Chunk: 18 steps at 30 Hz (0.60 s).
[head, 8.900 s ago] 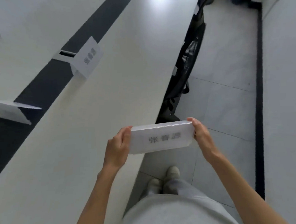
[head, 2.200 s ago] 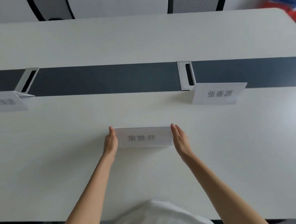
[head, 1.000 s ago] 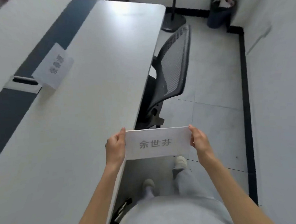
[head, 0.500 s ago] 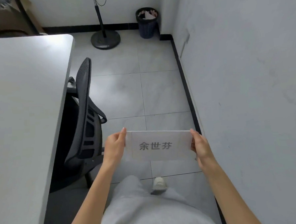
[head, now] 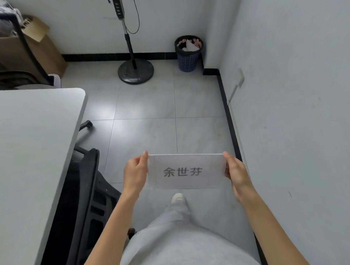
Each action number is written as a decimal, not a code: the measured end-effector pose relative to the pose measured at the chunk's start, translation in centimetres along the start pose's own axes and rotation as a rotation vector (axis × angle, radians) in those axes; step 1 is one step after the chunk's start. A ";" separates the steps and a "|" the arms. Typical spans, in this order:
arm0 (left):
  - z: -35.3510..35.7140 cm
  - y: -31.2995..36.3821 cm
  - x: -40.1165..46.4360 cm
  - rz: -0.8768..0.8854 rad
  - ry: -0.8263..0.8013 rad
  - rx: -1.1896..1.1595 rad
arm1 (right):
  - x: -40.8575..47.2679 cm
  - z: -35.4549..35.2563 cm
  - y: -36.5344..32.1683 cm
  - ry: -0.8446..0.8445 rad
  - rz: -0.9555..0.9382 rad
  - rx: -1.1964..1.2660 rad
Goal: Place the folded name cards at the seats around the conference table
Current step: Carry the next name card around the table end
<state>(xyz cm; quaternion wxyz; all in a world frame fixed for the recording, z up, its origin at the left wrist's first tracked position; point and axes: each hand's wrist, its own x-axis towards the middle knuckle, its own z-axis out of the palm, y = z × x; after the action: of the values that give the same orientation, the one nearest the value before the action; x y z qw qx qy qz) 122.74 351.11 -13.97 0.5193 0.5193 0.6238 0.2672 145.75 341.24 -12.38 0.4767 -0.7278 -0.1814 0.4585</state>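
1. The left hand [head: 134, 174] pinches the left edge of the name card [head: 186, 171], arm reaching forward.
2. The right hand [head: 236, 172] grips the right edge; its fingers are probably curled behind.
3. The card is held over the floor, right of the conference table [head: 29, 150] and a chair [head: 88, 197].

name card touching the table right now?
Apart. The head view shows the name card held over the floor tiles between the left hand and right hand, with open floor between it and the table.
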 end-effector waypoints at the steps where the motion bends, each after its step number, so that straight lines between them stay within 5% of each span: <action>1: -0.2 1.5 2.2 -0.001 0.017 -0.014 | 1.9 1.0 -1.9 -0.006 -0.019 -0.010; 10: -4.2 10.9 19.3 0.017 0.219 -0.056 | 19.8 12.1 -15.5 -0.141 -0.118 -0.119; 18: -10.4 11.8 31.7 -0.174 0.601 -0.132 | 35.3 29.3 -24.2 -0.501 -0.175 -0.353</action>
<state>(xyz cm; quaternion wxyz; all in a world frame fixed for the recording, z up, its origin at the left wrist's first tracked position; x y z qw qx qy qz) 119.95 386.37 -12.06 0.3655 0.3269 0.7727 0.4031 143.42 393.09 -12.74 0.3212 -0.6452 -0.4318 0.5423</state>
